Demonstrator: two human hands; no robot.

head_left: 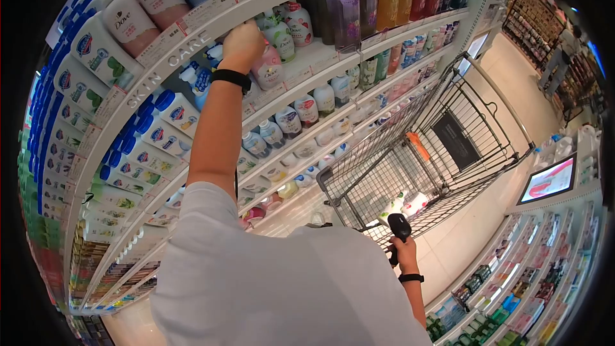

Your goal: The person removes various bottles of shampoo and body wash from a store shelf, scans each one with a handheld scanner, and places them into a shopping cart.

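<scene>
My left hand point(245, 43) reaches up into a shelf of pump bottles, its fingers curled. What they close on is hidden behind the hand. Just beside it stand a pink pump bottle point(268, 72), a pale bottle with a green label point(280, 40) and a white bottle with a red label point(298, 24). Low at the right, my right hand point(405, 253) grips a black handheld device, which looks like a barcode scanner point(398, 224). It is held over the near side of a wire shopping cart point(384, 154).
Several white and green packages point(403, 205) lie in the cart. Blue-capped white bottles point(96, 45) fill the shelves point(186, 35) on the left. At the right, a screen point(548, 181) stands above racks of small products point(512, 282). Pale tiled floor point(500, 90) runs past the cart.
</scene>
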